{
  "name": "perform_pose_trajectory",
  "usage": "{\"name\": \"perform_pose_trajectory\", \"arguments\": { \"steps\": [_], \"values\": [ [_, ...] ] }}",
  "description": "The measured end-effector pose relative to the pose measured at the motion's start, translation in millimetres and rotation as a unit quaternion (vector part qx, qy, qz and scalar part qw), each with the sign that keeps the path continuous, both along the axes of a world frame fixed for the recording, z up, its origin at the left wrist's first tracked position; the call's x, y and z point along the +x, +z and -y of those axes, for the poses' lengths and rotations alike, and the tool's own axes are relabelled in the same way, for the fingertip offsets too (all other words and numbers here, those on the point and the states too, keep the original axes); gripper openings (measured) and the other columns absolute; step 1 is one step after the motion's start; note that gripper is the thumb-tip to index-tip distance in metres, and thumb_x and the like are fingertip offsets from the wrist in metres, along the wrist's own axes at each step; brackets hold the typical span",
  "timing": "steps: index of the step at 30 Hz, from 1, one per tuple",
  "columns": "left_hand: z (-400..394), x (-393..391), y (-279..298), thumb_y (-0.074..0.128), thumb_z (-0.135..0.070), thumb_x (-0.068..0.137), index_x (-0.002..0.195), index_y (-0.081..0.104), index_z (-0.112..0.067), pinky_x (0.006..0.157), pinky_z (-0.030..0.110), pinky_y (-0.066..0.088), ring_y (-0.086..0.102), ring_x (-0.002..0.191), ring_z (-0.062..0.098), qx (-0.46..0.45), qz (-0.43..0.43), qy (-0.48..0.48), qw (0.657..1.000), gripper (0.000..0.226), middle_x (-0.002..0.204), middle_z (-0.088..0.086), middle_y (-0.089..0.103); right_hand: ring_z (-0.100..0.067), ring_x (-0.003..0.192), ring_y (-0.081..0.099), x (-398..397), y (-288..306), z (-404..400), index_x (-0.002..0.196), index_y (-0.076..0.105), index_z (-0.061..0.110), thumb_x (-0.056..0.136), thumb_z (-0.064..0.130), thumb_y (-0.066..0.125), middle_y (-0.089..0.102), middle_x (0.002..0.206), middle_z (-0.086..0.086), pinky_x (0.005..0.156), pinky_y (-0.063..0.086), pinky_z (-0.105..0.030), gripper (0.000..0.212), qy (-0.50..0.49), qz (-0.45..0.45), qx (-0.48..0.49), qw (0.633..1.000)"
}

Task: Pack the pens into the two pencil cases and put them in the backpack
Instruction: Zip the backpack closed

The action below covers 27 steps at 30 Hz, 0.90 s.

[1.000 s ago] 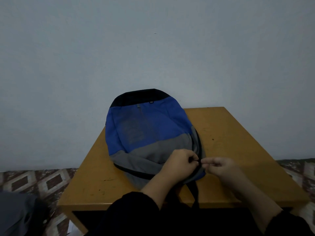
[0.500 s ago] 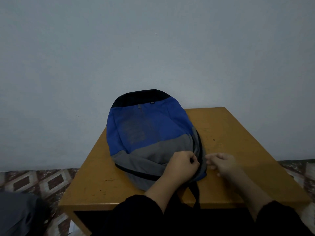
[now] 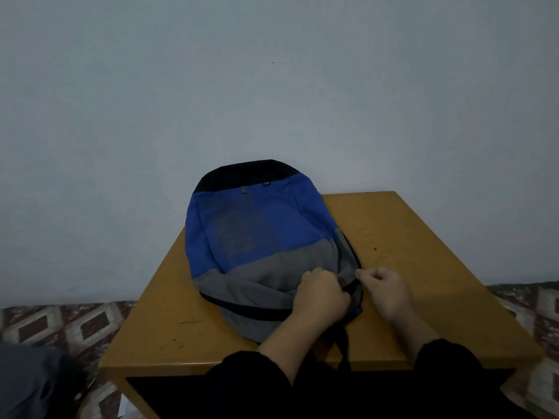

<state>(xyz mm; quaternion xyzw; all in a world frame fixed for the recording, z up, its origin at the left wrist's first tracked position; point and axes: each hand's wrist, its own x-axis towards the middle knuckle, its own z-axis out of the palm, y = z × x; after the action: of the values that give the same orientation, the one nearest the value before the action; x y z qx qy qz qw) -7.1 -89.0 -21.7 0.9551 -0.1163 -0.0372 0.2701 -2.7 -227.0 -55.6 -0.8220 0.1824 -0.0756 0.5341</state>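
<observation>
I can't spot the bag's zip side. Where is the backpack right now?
The backpack lies flat on the wooden table, toward its left and far side, near the wall, with both hands at its near right edge.

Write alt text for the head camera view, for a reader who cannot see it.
A blue and grey backpack lies on a wooden table against a pale wall. The left hand grips its grey fabric near the right edge, while the right hand, fingers curled, pinches at the dark edge beside it. No pens or pencil cases show.
</observation>
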Motion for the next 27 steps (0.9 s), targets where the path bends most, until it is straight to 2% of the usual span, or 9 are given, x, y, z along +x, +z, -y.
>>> {"name": "perform_pose_trajectory", "arguments": {
  "steps": [3,9,14,17,19,20,22,25,27],
  "values": [
    [-10.6,-1.4,4.8,0.056,-0.020,0.085,0.059,0.044,-0.013,0.084,0.036,0.047,0.052,0.092,0.027,0.004,-0.022,-0.003,1.000,0.029,0.073,0.005,0.048,-0.022,0.066,0.059,1.5,-2.6,1.3,0.069,0.063,0.018,0.086,0.037,0.063,0.063,0.067,-0.002,0.065,0.049,-0.034,0.025,-0.031,0.014,0.000,0.999],
    [-58.1,-10.6,12.9,0.060,-0.021,0.081,0.049,0.042,-0.015,0.084,0.036,0.046,0.049,0.082,0.023,0.010,-0.012,0.006,1.000,0.037,0.069,0.004,0.046,-0.021,0.065,0.056,4.3,-8.6,3.8,0.073,0.061,0.016,0.089,0.034,0.060,0.061,0.070,-0.003,0.058,0.042,-0.030,0.024,-0.059,0.040,0.009,0.997],
    [-108.1,-15.5,2.7,0.066,-0.021,0.079,0.050,0.051,-0.011,0.084,0.023,0.035,0.052,0.082,0.018,0.000,-0.006,0.035,0.999,0.033,0.078,0.005,0.058,-0.026,0.069,0.058,5.8,-10.1,2.8,0.073,0.059,0.013,0.088,0.033,0.061,0.062,0.073,-0.007,0.065,0.047,-0.034,0.025,-0.064,0.028,0.015,0.997],
    [-121.0,-17.8,-8.2,0.067,-0.025,0.081,0.054,0.051,-0.019,0.090,0.023,0.035,0.051,0.090,0.014,0.001,-0.002,0.008,1.000,0.032,0.084,-0.006,0.054,-0.021,0.083,0.056,-0.7,-7.1,-7.8,0.085,0.058,0.016,0.089,0.033,0.061,0.062,0.094,-0.005,0.077,0.047,-0.038,0.017,-0.066,0.042,-0.029,0.997],
    [-120.8,-19.1,-13.0,0.066,-0.028,0.084,0.059,0.053,-0.020,0.093,0.024,0.033,0.049,0.094,0.012,0.002,0.018,-0.005,1.000,0.030,0.087,-0.008,0.053,-0.019,0.098,0.052,-11.4,-4.8,-21.6,0.101,0.060,0.020,0.088,0.032,0.062,0.057,0.104,0.001,0.085,0.047,-0.039,0.018,-0.071,0.133,-0.217,0.964],
    [-119.9,-19.2,-13.7,0.066,-0.028,0.085,0.061,0.055,-0.018,0.094,0.024,0.033,0.049,0.095,0.012,-0.005,0.025,-0.007,1.000,0.028,0.089,-0.007,0.054,-0.017,0.100,0.052,-17.1,-2.9,-30.4,0.102,0.062,0.024,0.088,0.033,0.061,0.057,0.104,0.005,0.086,0.047,-0.037,0.017,-0.029,0.202,-0.300,0.932],
    [-119.2,-19.2,-12.1,0.065,-0.028,0.086,0.067,0.061,-0.017,0.094,0.024,0.033,0.049,0.096,0.013,-0.019,0.035,-0.006,0.999,0.022,0.092,-0.006,0.055,-0.006,0.100,0.052,-27.4,1.7,-50.5,0.096,0.066,0.030,0.089,0.036,0.057,0.059,0.099,0.015,0.086,0.042,-0.028,0.013,0.139,0.306,-0.364,0.869],
    [-119.4,-18.4,-8.4,0.066,-0.031,0.086,0.073,0.066,-0.019,0.092,0.027,0.036,0.048,0.097,0.014,-0.007,0.061,-0.001,0.998,0.017,0.092,-0.008,0.054,0.002,0.097,0.052,-33.0,-0.8,-73.7,0.101,0.069,0.035,0.088,0.045,0.044,0.062,0.096,0.023,0.090,0.030,-0.020,0.030,0.307,0.283,-0.418,0.807],
    [-119.7,-21.3,-5.3,0.065,-0.034,0.087,0.076,0.067,-0.023,0.088,0.025,0.036,0.043,0.097,0.011,0.016,0.081,0.012,0.997,0.016,0.090,-0.013,0.047,0.001,0.095,0.054,-27.4,-6.3,-75.0,0.102,0.070,0.034,0.086,0.050,0.035,0.065,0.095,0.021,0.093,0.027,-0.020,0.042,0.320,0.260,-0.397,0.820]
  ]
}}
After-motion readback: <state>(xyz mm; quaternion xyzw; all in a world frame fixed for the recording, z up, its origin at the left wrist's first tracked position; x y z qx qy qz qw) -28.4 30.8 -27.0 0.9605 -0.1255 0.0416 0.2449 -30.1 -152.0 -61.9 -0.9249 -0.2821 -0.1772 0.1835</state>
